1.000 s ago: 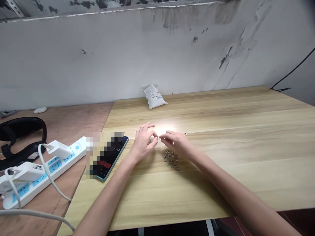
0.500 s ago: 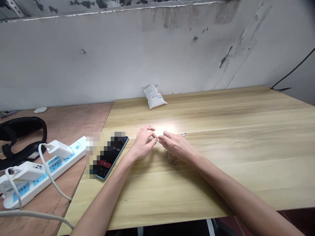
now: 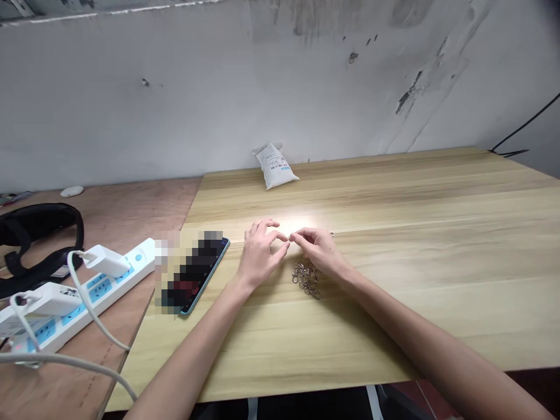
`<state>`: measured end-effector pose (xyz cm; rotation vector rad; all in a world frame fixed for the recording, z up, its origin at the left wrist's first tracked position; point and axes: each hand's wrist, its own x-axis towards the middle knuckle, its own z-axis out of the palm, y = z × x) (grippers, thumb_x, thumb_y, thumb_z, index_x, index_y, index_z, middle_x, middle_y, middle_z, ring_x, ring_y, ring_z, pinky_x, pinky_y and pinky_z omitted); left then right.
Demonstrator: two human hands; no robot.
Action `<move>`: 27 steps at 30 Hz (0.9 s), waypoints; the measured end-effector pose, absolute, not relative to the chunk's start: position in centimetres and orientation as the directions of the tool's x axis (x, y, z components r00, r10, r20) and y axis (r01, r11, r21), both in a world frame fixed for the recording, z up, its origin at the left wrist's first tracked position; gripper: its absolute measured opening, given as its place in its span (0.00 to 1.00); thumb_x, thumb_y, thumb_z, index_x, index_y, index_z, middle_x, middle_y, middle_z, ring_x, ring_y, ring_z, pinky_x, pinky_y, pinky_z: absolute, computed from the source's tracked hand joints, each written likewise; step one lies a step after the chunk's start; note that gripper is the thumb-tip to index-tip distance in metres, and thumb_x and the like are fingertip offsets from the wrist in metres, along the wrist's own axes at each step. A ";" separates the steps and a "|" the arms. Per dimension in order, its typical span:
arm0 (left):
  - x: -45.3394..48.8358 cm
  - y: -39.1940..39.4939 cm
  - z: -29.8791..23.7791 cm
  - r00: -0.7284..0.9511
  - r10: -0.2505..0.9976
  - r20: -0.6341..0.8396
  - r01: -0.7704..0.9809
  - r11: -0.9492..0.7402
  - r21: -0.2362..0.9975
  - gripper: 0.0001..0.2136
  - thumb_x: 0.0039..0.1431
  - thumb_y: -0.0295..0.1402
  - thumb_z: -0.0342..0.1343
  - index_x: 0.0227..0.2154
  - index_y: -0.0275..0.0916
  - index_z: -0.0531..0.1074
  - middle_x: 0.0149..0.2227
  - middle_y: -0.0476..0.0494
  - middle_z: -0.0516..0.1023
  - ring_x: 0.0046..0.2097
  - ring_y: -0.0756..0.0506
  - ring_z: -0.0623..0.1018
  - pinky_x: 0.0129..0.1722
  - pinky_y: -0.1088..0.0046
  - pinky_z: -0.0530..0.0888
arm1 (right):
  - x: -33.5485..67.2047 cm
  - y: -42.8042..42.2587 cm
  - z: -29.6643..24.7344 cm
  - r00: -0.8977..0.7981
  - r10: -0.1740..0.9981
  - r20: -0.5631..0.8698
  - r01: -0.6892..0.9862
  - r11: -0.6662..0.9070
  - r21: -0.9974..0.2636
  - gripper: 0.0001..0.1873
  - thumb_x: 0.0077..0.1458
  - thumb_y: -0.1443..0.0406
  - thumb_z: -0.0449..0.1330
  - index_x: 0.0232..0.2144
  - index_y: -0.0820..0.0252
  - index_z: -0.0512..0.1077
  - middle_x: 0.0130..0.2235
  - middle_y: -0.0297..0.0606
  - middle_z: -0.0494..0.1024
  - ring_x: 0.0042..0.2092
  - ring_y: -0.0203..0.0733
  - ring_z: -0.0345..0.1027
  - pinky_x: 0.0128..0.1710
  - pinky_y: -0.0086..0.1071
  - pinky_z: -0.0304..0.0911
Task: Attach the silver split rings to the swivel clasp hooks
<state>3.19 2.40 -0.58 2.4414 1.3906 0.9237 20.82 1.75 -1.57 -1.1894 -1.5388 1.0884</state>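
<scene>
My left hand and my right hand meet fingertip to fingertip above the wooden table. Between them is a small metal ring, pinched by thumb and index finger from both sides. Fingers cover most of it. The other fingers of my left hand curve loosely outward. Close under my right wrist lies a pile of small metal snap hooks with rings. Past my right knuckles pokes the end of another metal piece, the rest of it hidden by the hand.
A phone lies left of my forearm, partly pixelated. Further left are a white power strip with chargers and cables, and a black strapped headset. A white labelled packet rests against the wall.
The fingertips have parted slightly, and the ring between them shows more. My right hand has lifted off the pile, exposing more hooks. The view has tilted slightly.
</scene>
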 end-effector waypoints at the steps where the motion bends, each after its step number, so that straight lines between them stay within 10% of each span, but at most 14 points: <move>1: 3.4 2.3 -0.6 0.357 0.819 0.449 0.727 -0.546 0.418 0.02 0.60 0.34 0.59 0.34 0.43 0.75 0.51 0.43 0.74 0.59 0.39 0.68 0.59 0.52 0.62 | 20.8 1.8 -1.6 -0.136 0.985 0.102 0.182 0.126 -0.975 0.18 0.58 0.54 0.57 0.31 0.63 0.76 0.27 0.34 0.73 0.25 0.33 0.58 0.26 0.29 0.56; 27: 3.4 1.9 0.3 0.449 0.641 0.623 0.758 -0.642 0.114 0.05 0.62 0.33 0.56 0.32 0.43 0.76 0.51 0.43 0.76 0.60 0.38 0.69 0.65 0.45 0.53 | 20.8 1.6 -0.8 -0.148 0.983 0.104 0.160 0.127 -0.979 0.18 0.55 0.53 0.59 0.30 0.63 0.78 0.25 0.34 0.73 0.26 0.34 0.61 0.27 0.29 0.58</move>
